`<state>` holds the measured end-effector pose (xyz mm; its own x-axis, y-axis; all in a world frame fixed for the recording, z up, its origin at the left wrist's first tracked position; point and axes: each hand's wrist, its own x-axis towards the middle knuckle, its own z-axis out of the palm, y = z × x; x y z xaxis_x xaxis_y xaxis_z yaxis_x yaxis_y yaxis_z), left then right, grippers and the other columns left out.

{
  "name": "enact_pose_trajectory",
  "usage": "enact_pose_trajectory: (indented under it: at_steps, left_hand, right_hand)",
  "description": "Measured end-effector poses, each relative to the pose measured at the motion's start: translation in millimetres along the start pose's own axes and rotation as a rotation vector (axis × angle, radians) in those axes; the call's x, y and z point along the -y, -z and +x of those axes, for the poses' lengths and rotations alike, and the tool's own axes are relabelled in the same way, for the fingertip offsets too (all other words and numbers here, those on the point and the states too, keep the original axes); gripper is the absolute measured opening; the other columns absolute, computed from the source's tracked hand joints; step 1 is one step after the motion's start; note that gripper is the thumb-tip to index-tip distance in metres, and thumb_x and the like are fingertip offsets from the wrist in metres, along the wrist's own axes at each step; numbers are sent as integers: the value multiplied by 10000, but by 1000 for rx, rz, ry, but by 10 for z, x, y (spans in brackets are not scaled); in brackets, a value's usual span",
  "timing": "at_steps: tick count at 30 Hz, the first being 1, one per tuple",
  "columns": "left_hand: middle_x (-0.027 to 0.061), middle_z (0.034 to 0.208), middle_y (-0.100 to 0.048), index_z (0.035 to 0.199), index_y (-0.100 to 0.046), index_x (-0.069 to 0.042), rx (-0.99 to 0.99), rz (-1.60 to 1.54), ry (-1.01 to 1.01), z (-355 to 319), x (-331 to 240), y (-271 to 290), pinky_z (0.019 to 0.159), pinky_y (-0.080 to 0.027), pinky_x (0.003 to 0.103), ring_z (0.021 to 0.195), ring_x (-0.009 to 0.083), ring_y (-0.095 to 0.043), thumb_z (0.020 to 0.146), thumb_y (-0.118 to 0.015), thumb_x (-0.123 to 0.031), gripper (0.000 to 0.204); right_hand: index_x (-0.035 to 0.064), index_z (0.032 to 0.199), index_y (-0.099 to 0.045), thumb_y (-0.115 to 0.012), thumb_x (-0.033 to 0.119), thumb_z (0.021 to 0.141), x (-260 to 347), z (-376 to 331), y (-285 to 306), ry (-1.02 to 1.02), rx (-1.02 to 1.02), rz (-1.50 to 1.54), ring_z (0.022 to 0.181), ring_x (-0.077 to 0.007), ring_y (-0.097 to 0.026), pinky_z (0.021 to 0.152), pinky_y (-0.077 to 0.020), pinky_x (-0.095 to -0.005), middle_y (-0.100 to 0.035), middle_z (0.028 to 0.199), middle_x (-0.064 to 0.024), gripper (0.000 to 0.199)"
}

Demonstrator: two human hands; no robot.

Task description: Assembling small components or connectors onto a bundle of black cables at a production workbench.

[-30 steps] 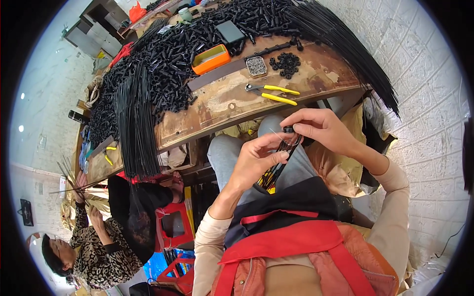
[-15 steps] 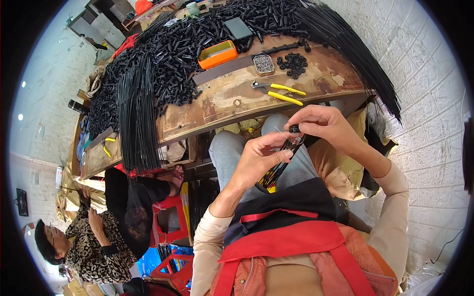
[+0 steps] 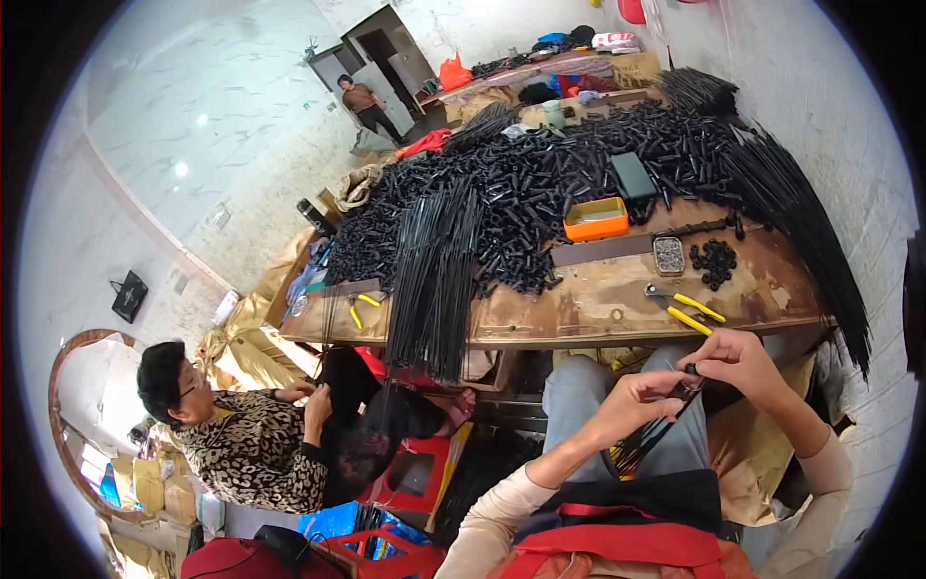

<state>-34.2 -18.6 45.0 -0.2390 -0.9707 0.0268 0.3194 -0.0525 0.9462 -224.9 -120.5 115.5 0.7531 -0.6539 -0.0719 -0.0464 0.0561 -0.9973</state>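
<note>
A small black part [image 3: 691, 370] is pinched by right fingers [image 3: 716, 369]; black rods [image 3: 667, 430] seem gripped by left fingers [image 3: 652, 385]; both should be kept steadily aligned.

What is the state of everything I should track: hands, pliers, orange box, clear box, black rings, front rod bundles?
Left hand: fingers closed on thin black rods
Right hand: pinching small black part
Near pliers: lying, handles spread
Far pliers: lying, handles spread
Orange box: open
Clear box: open, filled with small pieces
Black rings: loose, heaped
Left bundle: overhanging table edge
Right bundle: overhanging table edge
</note>
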Motion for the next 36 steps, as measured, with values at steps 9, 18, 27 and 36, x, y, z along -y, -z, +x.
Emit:
enact_pose_trajectory:
  at_steps: [9,18,27,36]
  left_hand:
    - [45,1122,-662,1238,-608,-3,-39,-9,-46,49,-145,155,798,-519,262,948,94,-603,894,-625,30,346]
    - [5,1035,-656,1211,-620,-13,-85,-37,-48,-28,-107,109,779,-498,228,842,68,-595,902,-645,-19,309]
    - [-22,905,-670,1103,-665,-62,-180,48,-12,-46,-247,109,628,-440,195,777,53,-623,890,-676,-80,214]
    - [29,1024,-667,1135,-653,-6,-174,-12,-52,16,-186,172,785,-558,284,880,103,-620,904,-639,3,232]
  right_hand:
    - [-20,913,-666,-678,62,867,121,265,-31,11,-11,-150,780,-59,-600,716,-482,-215,-666,849,-17,95]
    - [-24,947,-679,-667,71,876,142,257,-64,33,73,-145,810,-64,-606,751,-489,-217,-674,877,-26,119]
    - [-37,961,-698,-679,112,872,85,386,-21,117,84,-308,826,-91,-625,759,-493,-242,-699,897,-49,175]
    - [11,989,-699,-669,168,899,60,405,-9,-41,81,-3,846,-82,-614,755,-490,-238,-684,905,-22,183]
